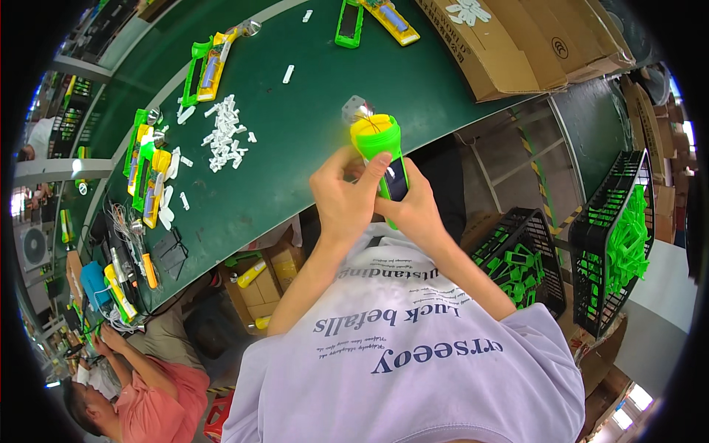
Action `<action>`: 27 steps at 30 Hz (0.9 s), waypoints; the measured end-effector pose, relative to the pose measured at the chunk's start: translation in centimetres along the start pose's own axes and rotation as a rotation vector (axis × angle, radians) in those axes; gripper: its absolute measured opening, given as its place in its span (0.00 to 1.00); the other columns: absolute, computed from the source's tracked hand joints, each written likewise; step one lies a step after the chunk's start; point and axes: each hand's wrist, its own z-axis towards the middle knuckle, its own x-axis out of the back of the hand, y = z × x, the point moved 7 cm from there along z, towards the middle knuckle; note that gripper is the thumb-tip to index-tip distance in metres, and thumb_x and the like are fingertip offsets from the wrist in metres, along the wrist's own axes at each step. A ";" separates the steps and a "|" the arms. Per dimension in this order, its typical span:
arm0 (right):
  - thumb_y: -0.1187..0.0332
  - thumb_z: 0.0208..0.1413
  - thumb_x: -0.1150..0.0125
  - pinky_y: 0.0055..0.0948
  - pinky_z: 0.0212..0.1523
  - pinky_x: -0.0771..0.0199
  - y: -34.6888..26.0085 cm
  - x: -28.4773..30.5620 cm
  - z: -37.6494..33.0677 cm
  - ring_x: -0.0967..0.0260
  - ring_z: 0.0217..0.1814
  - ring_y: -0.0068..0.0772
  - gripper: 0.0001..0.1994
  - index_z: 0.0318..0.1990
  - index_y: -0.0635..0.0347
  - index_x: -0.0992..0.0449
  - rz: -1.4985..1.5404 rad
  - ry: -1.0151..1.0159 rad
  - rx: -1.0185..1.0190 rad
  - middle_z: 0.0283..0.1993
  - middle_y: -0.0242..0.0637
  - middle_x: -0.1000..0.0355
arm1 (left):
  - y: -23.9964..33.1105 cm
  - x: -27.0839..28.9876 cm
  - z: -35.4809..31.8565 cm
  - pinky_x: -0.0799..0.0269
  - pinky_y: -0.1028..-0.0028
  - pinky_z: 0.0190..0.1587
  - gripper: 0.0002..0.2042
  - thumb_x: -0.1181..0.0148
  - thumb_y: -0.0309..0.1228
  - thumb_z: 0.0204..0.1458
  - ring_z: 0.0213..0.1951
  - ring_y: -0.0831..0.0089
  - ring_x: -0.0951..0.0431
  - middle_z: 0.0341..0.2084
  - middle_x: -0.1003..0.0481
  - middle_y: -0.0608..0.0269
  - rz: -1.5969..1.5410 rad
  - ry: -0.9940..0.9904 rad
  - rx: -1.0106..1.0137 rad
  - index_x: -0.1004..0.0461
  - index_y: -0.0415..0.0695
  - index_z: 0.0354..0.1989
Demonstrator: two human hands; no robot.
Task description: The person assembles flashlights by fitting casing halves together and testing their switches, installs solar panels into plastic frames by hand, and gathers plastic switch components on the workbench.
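Note:
Both of my hands grip a green and yellow flashlight body (377, 140) in front of my chest, near the table's front edge. My left hand (345, 190) is closed round its left side, the thumb lying across the front. Lower down, my right hand (415, 207) holds the right side, beside a dark panel (396, 181). At the upper end, thin wires run from the yellow opening to a clear and silver lamp head (355, 108), which hangs loose. My fingers partly hide the lower part of the body.
A heap of small white plastic pieces (224, 136) lies on the green table (295, 118). Opened flashlight shells (209, 68) lie along its far side. Cardboard boxes (509, 44) stand at right, above black crates (609, 244) of green parts. A co-worker (159, 391) sits at lower left.

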 end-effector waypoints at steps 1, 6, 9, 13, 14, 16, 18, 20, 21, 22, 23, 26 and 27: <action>0.68 0.40 0.28 0.30 0.33 0.27 0.0 0.2 -0.3 0.27 0.28 0.31 0.20 0.38 0.66 0.31 -0.077 0.076 0.043 0.29 0.41 0.26 | -0.1 -0.4 -0.3 0.34 0.80 0.32 0.16 0.35 0.39 0.56 0.28 0.83 0.30 0.26 0.25 0.68 0.036 -0.060 0.018 0.23 0.34 0.37; 0.67 0.40 0.28 0.31 0.33 0.27 -0.8 0.0 -0.8 0.26 0.28 0.31 0.20 0.36 0.66 0.31 -0.138 0.053 0.055 0.28 0.44 0.25 | 0.3 -1.2 -0.4 0.30 0.74 0.33 0.19 0.36 0.39 0.55 0.28 0.76 0.25 0.32 0.22 0.59 -0.042 -0.059 0.071 0.27 0.36 0.48; 0.67 0.39 0.27 0.31 0.33 0.27 -0.7 -0.1 -0.8 0.26 0.27 0.32 0.20 0.36 0.65 0.32 -0.173 0.040 0.048 0.27 0.44 0.25 | 0.5 -1.4 -0.4 0.29 0.73 0.37 0.21 0.39 0.42 0.57 0.33 0.72 0.24 0.34 0.22 0.57 -0.082 -0.046 0.074 0.29 0.36 0.48; 0.68 0.40 0.28 0.31 0.31 0.28 -0.3 -0.1 -1.0 0.26 0.26 0.34 0.21 0.38 0.64 0.33 -0.160 0.087 0.149 0.26 0.44 0.26 | 1.1 -1.6 -0.5 0.29 0.71 0.39 0.23 0.41 0.46 0.59 0.35 0.69 0.24 0.35 0.22 0.57 -0.039 -0.035 -0.081 0.30 0.35 0.49; 0.68 0.40 0.28 0.31 0.31 0.28 -0.2 -0.2 -1.0 0.26 0.26 0.34 0.21 0.38 0.64 0.33 -0.162 0.086 0.150 0.26 0.44 0.26 | 1.1 -1.6 -0.5 0.29 0.71 0.39 0.23 0.41 0.46 0.59 0.35 0.69 0.24 0.35 0.22 0.57 -0.041 -0.033 -0.082 0.30 0.35 0.49; 0.68 0.40 0.28 0.32 0.30 0.29 -0.6 0.0 -1.1 0.27 0.24 0.38 0.21 0.39 0.62 0.34 -0.141 0.149 0.235 0.24 0.43 0.27 | 1.2 -1.6 -0.6 0.29 0.70 0.39 0.23 0.42 0.46 0.59 0.35 0.69 0.24 0.36 0.23 0.57 -0.035 -0.035 -0.093 0.31 0.35 0.49; 0.67 0.41 0.28 0.33 0.29 0.29 -0.5 0.0 -1.2 0.27 0.24 0.40 0.21 0.39 0.62 0.34 -0.172 0.145 0.211 0.24 0.44 0.27 | 1.5 -1.6 -0.8 0.29 0.71 0.39 0.23 0.42 0.46 0.59 0.34 0.69 0.24 0.35 0.23 0.57 -0.034 -0.041 -0.092 0.31 0.35 0.49; 0.67 0.41 0.28 0.34 0.28 0.29 -0.6 0.0 -1.1 0.27 0.23 0.43 0.21 0.39 0.62 0.34 -0.201 0.147 0.190 0.24 0.44 0.27 | 1.7 -1.6 -1.0 0.30 0.72 0.38 0.23 0.43 0.46 0.59 0.34 0.70 0.24 0.35 0.23 0.57 -0.034 -0.053 -0.095 0.31 0.35 0.49; 0.67 0.41 0.28 0.34 0.28 0.28 -0.8 0.1 -1.1 0.27 0.24 0.45 0.21 0.39 0.62 0.34 -0.236 0.145 0.188 0.24 0.45 0.27 | 1.5 -1.6 -1.1 0.29 0.73 0.38 0.22 0.41 0.44 0.59 0.33 0.71 0.24 0.34 0.23 0.57 -0.058 -0.052 -0.063 0.31 0.35 0.48; 0.67 0.41 0.28 0.35 0.28 0.28 -1.0 0.2 -1.0 0.26 0.25 0.47 0.21 0.39 0.62 0.34 -0.272 0.146 0.188 0.25 0.45 0.27 | 1.3 -1.6 -1.1 0.29 0.73 0.38 0.21 0.40 0.42 0.58 0.33 0.73 0.24 0.34 0.23 0.57 -0.083 -0.052 -0.032 0.31 0.35 0.48; 0.67 0.41 0.28 0.35 0.28 0.28 -1.3 0.4 -1.0 0.26 0.25 0.47 0.21 0.39 0.62 0.34 -0.273 0.150 0.191 0.25 0.45 0.27 | 1.3 -1.6 -1.2 0.29 0.73 0.38 0.21 0.40 0.42 0.58 0.33 0.73 0.24 0.34 0.23 0.57 -0.085 -0.055 -0.036 0.31 0.35 0.48; 0.67 0.42 0.28 0.36 0.30 0.26 -1.5 0.4 -1.1 0.25 0.27 0.50 0.21 0.40 0.62 0.33 -0.296 0.067 0.198 0.26 0.47 0.26 | 1.5 -1.3 -1.1 0.28 0.75 0.37 0.18 0.37 0.36 0.55 0.33 0.76 0.24 0.33 0.23 0.59 -0.119 -0.036 -0.057 0.30 0.35 0.46; 0.67 0.41 0.28 0.36 0.31 0.26 -1.7 0.2 -0.9 0.24 0.28 0.47 0.21 0.40 0.63 0.33 -0.261 0.032 0.245 0.26 0.48 0.25 | 1.7 -1.2 -0.9 0.28 0.75 0.37 0.17 0.36 0.34 0.54 0.33 0.77 0.24 0.34 0.23 0.60 -0.157 -0.036 -0.030 0.30 0.35 0.45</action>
